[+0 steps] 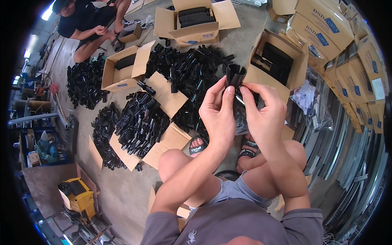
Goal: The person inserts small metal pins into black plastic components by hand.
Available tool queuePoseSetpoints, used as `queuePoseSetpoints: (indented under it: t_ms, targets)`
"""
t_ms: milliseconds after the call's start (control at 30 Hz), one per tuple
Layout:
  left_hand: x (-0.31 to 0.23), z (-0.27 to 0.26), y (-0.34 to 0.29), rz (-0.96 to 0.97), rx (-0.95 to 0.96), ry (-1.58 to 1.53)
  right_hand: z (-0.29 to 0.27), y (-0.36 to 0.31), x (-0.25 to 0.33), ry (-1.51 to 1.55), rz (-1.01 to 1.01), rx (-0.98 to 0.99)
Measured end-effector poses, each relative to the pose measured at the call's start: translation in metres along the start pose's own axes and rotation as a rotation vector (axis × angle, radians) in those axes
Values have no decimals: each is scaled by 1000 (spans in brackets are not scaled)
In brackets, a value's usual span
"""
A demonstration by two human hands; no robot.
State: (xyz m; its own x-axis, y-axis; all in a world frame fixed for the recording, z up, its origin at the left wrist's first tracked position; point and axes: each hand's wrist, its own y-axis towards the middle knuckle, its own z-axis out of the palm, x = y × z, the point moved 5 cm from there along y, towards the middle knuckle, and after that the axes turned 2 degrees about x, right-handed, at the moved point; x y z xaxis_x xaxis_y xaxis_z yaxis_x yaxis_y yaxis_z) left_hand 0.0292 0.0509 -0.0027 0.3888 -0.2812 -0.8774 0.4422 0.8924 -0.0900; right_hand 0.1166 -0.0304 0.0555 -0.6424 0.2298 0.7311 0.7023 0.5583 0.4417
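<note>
A glossy black part, curved like an open-sided tube [235, 74], is held up in front of me. My left hand [218, 112] pinches its lower left side between thumb and fingers. At its lower right, the thumb and forefinger of my right hand [266, 110] are closed on the same part or a small piece against it; the fingers hide which. Beyond my hands lies a large heap of similar black parts [194, 65]. Another pile of black parts [143, 118] rests on opened-out cardboard to the left.
Open cartons holding black parts stand at the far middle [198, 34], far left [122, 75] and right [294, 75]. A person [87, 24] sits at the far left. Stacked cartons [351, 79] and long metal profiles [330, 159] line the right. A yellow machine [79, 198] stands at the lower left.
</note>
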Motion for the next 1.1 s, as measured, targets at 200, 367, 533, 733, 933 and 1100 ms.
queuePoseSetpoints:
  t_ms: [200,367,533,733,933,1100]
  targets:
    - [-1,1,-1,12,13,-14,0,-1,1,41,0,10]
    - [-6,0,-1,13,9,18,1,1,1,41,8,6]
    - [-6,0,0,21,12,10,0,3,4,16,-21,13]
    - [-3,0,0,35,10,-18,0,4,2,-18,-47,70]
    - [-6,-1,-1,-18,-7,64,2,1,0,171,94,72]
    - [-4,-1,-3,18,18,17,0,2,0,20,80,131]
